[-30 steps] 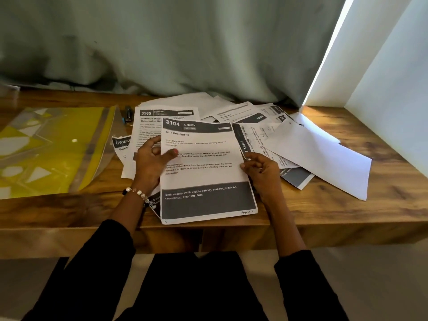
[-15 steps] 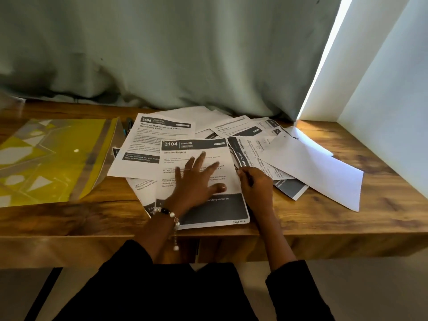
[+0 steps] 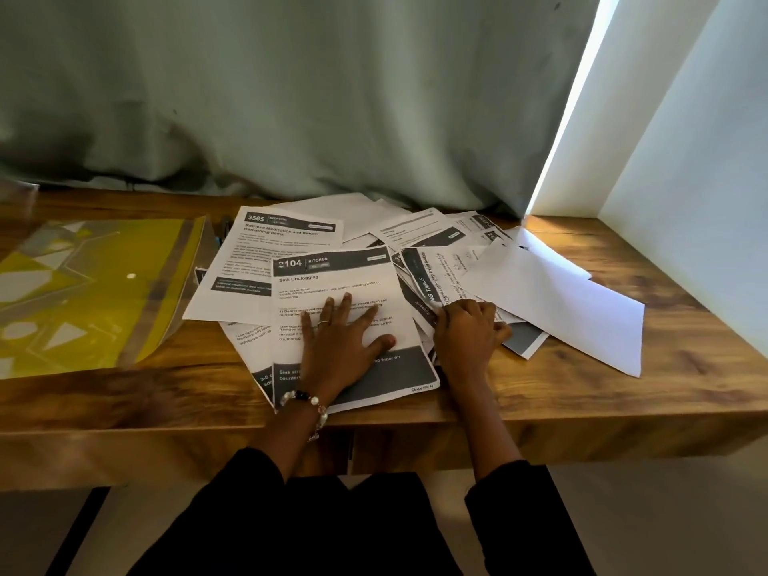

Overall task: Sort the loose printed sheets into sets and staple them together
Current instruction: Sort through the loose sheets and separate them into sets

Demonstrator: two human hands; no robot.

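A loose heap of printed sheets covers the middle of the wooden desk (image 3: 623,392). On top, nearest me, lies the sheet headed "2104 Kitchen, Sink Unclogging" (image 3: 332,280). My left hand (image 3: 340,342) presses flat on it with fingers spread. Behind it to the left sits the sheet headed "3565" (image 3: 266,259). My right hand (image 3: 467,330) has its fingers curled on the edge of the sheets (image 3: 432,280) just right of the 2104 sheet. Blank white sheets (image 3: 561,301) fan out to the right. No stapler shows.
A yellow transparent plastic folder (image 3: 83,293) lies on the desk's left side. A dark pen-like object (image 3: 224,234) peeks out between the folder and the papers. A grey-green curtain (image 3: 291,97) hangs behind the desk, and a white wall (image 3: 685,160) closes the right side.
My left hand left the 2104 sheet's left edge and now lies flat on its middle. My right hand shifted right onto the neighbouring sheets. The 3565 sheet now sits out to the left.
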